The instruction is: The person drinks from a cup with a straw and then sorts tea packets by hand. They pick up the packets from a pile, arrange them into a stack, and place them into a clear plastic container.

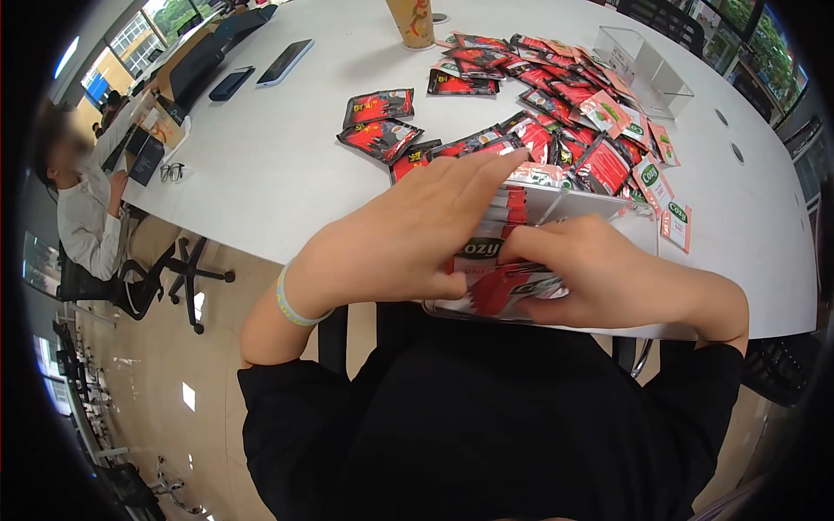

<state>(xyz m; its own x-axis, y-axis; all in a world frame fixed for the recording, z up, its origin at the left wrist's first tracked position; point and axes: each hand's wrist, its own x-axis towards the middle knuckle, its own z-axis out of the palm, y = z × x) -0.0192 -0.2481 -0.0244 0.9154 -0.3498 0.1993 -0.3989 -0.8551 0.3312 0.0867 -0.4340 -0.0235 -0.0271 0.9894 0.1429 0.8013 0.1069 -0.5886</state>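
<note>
A clear plastic box point(599, 207) sits at the table's near edge, with red, white and pink sachets point(476, 271) standing inside its left part. Across that left part stretches my left hand point(404, 226), fingers straight and thumb apart, lying over the sachets. My right hand point(591, 265) reaches into the box, thumb and fingers bent around a red-and-white sachet point(537, 285). Its fingertips are partly hidden among the packets. Just beyond the box lies a loose heap of red-and-black sachets point(604, 165), mixed with pink Cozy sachets point(653, 181).
Another clear box point(665, 82) stands behind the heap. A patterned cup point(412, 22) is at the far side. Two phones point(287, 62) and eyeglasses point(172, 172) lie on the left of the white table point(252, 165). A person in white point(87, 217) sits at the left.
</note>
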